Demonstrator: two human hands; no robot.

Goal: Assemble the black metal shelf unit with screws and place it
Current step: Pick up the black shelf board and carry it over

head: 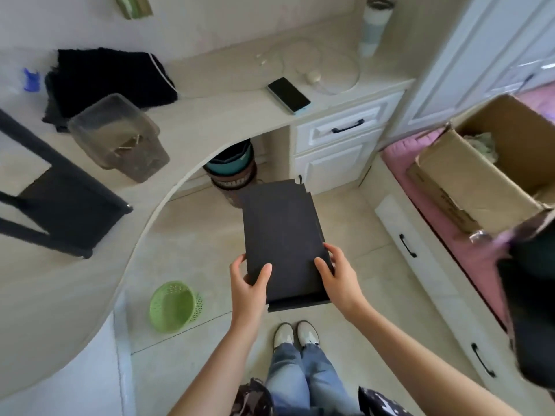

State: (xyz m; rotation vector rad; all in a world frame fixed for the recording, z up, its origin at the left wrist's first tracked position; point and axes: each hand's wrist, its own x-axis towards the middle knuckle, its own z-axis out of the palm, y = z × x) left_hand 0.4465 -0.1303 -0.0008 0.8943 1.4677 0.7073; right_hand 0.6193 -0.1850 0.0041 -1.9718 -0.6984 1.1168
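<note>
A stack of flat black metal shelf panels (282, 232) hangs in the air above the floor, held level in front of me. My left hand (247, 288) grips the stack's near left corner, thumb on top and fingers underneath. My right hand (339, 273) grips the near right edge the same way. A partly built black shelf frame (64, 205) with long black legs lies on the curved desk (210, 115) at the left. No screws are visible.
On the desk are a clear plastic tub (120, 136), black cloth (111, 79), a phone (288, 96) and a bottle (374, 25). A green basket (174, 306) stands on the floor, stacked bins (232, 172) under the desk. An open cardboard box (486, 166) rests on pink bedding at the right.
</note>
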